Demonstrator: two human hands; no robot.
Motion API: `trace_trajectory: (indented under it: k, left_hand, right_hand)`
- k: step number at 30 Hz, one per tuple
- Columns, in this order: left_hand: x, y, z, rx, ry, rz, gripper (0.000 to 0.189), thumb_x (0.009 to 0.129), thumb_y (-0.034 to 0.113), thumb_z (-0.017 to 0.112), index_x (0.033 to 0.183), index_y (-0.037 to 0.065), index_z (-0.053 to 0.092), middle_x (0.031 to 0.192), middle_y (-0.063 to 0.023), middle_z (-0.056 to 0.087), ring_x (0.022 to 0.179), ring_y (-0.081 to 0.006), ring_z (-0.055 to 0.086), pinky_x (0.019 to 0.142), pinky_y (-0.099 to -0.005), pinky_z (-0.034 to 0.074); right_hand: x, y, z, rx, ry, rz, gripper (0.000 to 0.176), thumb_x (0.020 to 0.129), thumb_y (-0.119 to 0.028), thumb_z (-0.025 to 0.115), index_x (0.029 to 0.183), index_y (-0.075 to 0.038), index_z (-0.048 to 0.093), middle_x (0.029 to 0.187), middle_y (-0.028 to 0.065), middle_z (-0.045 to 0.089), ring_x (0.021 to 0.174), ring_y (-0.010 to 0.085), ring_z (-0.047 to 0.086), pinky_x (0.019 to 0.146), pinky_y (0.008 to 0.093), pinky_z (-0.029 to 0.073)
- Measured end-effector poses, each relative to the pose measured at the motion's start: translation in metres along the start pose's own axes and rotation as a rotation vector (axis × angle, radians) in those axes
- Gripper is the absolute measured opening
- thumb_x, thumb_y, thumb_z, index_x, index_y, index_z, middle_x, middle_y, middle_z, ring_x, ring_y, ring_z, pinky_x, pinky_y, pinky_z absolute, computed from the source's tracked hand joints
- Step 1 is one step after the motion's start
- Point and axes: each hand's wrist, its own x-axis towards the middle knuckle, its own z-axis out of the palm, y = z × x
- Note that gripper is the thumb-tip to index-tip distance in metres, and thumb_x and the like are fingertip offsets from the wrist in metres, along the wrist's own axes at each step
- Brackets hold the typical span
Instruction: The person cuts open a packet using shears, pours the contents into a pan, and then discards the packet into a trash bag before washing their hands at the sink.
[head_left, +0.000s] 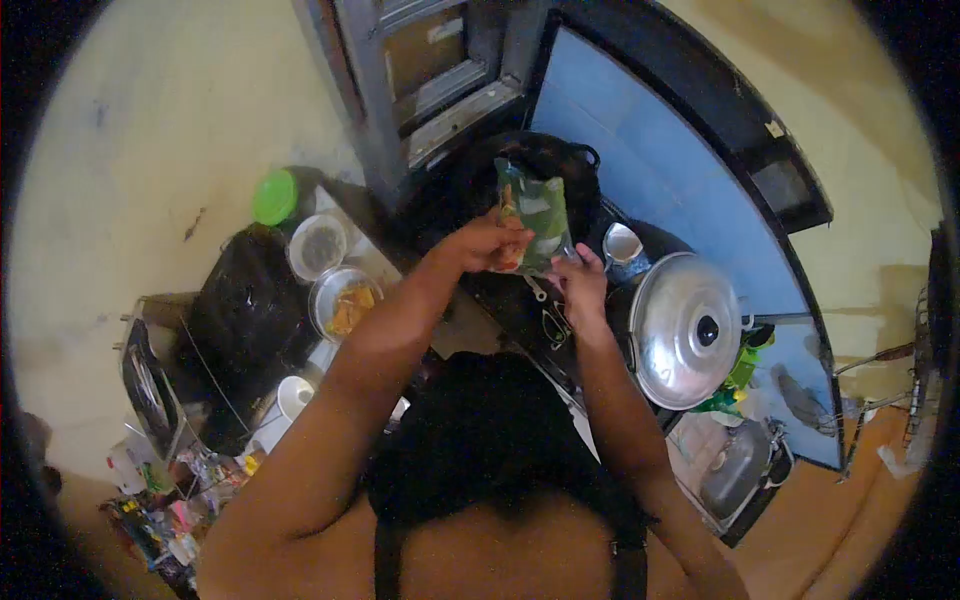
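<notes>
A green and clear plastic packet is held up in front of me, with some orange-red on its left side. My left hand is closed on its lower left edge. At the lower right corner, my right hand pinches the same packet. Behind and below it sits a large black pan with a loop handle, partly hidden by the packet. A small metal cup stands just right of my right hand.
A big lidded metal pot is on the right, with a sink beyond it. To the left are a bowl of yellow-orange food, a pale container, a green-lidded tub and a white cup.
</notes>
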Motion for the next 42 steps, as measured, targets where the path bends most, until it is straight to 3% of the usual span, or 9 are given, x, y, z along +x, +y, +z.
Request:
trace_trajectory:
  k: [3, 5, 11, 21, 23, 26, 32, 37, 42]
  left_hand:
    - [0.028, -0.029, -0.03, -0.093, -0.409, 0.088, 0.033, 0.074, 0.008, 0.064, 0.101, 0.011, 0.045, 0.081, -0.0018, 0.055, 0.071, -0.0145, 0.056, 0.055, -0.0314, 0.048]
    - [0.012, -0.024, -0.004, -0.149, -0.069, 0.101, 0.028, 0.074, 0.006, 0.063, 0.095, 0.011, 0.046, 0.073, -0.0014, 0.053, 0.059, -0.0129, 0.052, 0.046, -0.0294, 0.044]
    - [0.016, -0.038, -0.003, -0.155, -0.173, 0.196, 0.02, 0.077, 0.013, 0.062, 0.089, 0.009, 0.048, 0.069, -0.0015, 0.051, 0.056, -0.0117, 0.049, 0.044, -0.0278, 0.042]
    - [0.035, -0.05, -0.015, -0.356, -0.16, 0.336, 0.02, 0.086, 0.025, 0.05, 0.09, 0.005, 0.047, 0.078, -0.0088, 0.053, 0.065, -0.02, 0.055, 0.055, -0.0336, 0.048]
    - [0.022, -0.041, 0.0, -0.193, 0.045, 0.467, 0.038, 0.088, 0.04, 0.039, 0.087, 0.002, 0.047, 0.062, -0.0145, 0.054, 0.05, -0.0222, 0.054, 0.046, -0.0333, 0.045]
    - [0.04, -0.05, -0.012, -0.316, -0.115, 0.506, 0.033, 0.089, 0.035, 0.038, 0.093, 0.003, 0.047, 0.066, -0.0136, 0.056, 0.056, -0.0225, 0.056, 0.051, -0.0337, 0.047]
    - [0.049, -0.053, -0.011, -0.463, 0.004, 0.448, 0.023, 0.088, 0.027, 0.044, 0.097, 0.007, 0.049, 0.08, -0.0093, 0.056, 0.067, -0.0224, 0.057, 0.06, -0.0358, 0.049]
    - [0.049, -0.053, 0.002, -0.518, 0.15, 0.475, 0.021, 0.086, 0.026, 0.047, 0.096, 0.008, 0.049, 0.076, -0.0088, 0.056, 0.065, -0.0232, 0.057, 0.058, -0.0366, 0.049]
    - [0.055, -0.058, 0.0, -0.587, 0.13, 0.487, 0.017, 0.084, 0.024, 0.051, 0.095, 0.011, 0.051, 0.072, -0.0074, 0.055, 0.064, -0.0227, 0.057, 0.053, -0.0359, 0.049]
  right_hand:
    - [-0.007, -0.007, -0.002, 0.276, 0.038, 0.146, 0.036, 0.074, -0.011, 0.063, 0.105, -0.009, 0.045, 0.075, 0.001, 0.054, 0.07, 0.0131, 0.053, 0.063, 0.0278, 0.045]
    - [0.008, 0.008, -0.018, 0.32, -0.053, 0.181, 0.031, 0.078, -0.02, 0.061, 0.103, -0.009, 0.046, 0.083, 0.0004, 0.053, 0.067, 0.0134, 0.051, 0.061, 0.0254, 0.046]
    - [0.008, 0.021, -0.017, 0.368, -0.206, 0.201, 0.015, 0.083, -0.017, 0.052, 0.096, -0.009, 0.051, 0.078, -0.0001, 0.053, 0.064, 0.0099, 0.049, 0.055, 0.0218, 0.043]
    - [0.011, 0.022, -0.017, 0.054, -0.083, -0.02, 0.029, 0.085, -0.01, 0.046, 0.114, -0.004, 0.044, 0.087, 0.0028, 0.056, 0.062, 0.0077, 0.046, 0.053, 0.0205, 0.041]
    - [0.01, 0.023, -0.014, 0.039, -0.079, -0.055, 0.035, 0.085, -0.01, 0.046, 0.12, -0.004, 0.042, 0.089, 0.0033, 0.056, 0.062, 0.0075, 0.046, 0.053, 0.0205, 0.041]
    - [0.011, 0.024, -0.011, -0.029, -0.024, -0.093, 0.042, 0.085, -0.008, 0.046, 0.126, -0.004, 0.037, 0.095, 0.0039, 0.056, 0.062, 0.0066, 0.044, 0.054, 0.02, 0.041]
    - [0.007, 0.022, -0.006, -0.288, 0.011, -0.39, 0.035, 0.085, -0.002, 0.042, 0.119, -0.003, 0.047, 0.091, 0.0041, 0.057, 0.063, 0.0048, 0.044, 0.054, 0.0197, 0.039]
    - [0.007, 0.019, -0.005, -0.833, -0.072, -0.915, 0.037, 0.08, 0.0, 0.045, 0.117, -0.003, 0.049, 0.105, 0.0183, 0.056, 0.085, 0.0212, 0.057, 0.073, 0.0274, 0.045]
    - [-0.013, 0.006, 0.013, -1.17, -0.116, -1.011, 0.041, 0.075, -0.013, 0.054, 0.115, -0.005, 0.05, 0.118, 0.0271, 0.043, 0.104, 0.0372, 0.048, 0.086, 0.0378, 0.039]
